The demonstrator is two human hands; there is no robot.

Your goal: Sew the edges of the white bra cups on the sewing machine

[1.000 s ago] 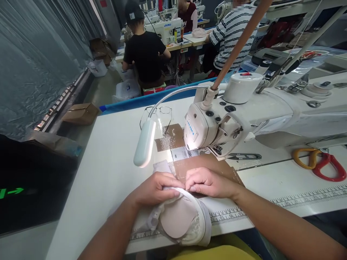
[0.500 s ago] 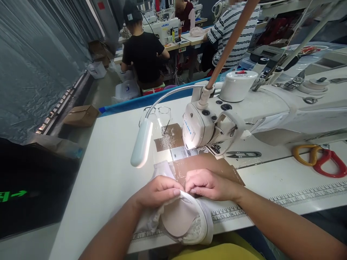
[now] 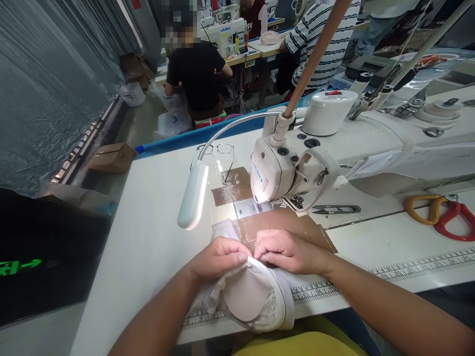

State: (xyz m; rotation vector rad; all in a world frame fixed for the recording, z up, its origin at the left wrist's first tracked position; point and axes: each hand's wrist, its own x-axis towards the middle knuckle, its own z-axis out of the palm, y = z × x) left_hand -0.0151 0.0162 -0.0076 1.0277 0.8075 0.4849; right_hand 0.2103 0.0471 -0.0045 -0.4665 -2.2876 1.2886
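A white bra (image 3: 248, 296) with a smooth cup and lace edging lies at the table's front edge, its cup facing me. My left hand (image 3: 222, 257) pinches the upper rim of the cup between thumb and fingers. Close beside it, my right hand (image 3: 284, 251) is closed on the same rim, fingertips almost touching the left ones. Just beyond both hands stands a white sewing machine (image 3: 272, 165), its needle area lit. Part of the bra's pale fabric stretches past my left hand toward the brown taped patch (image 3: 282, 222).
Thread snips (image 3: 336, 209) and scissors with yellow and red handles (image 3: 458, 221) lie right of the machine. A lamp (image 3: 193, 195) hangs over the table, glasses (image 3: 224, 149) behind it. A ruler strip (image 3: 315, 292) runs along the front edge. Co-workers (image 3: 196, 74) sit beyond.
Both hands keep their grip on the bra rim, with only a tiny shift. The view has moved slightly, and another person's legs now show at the upper right.
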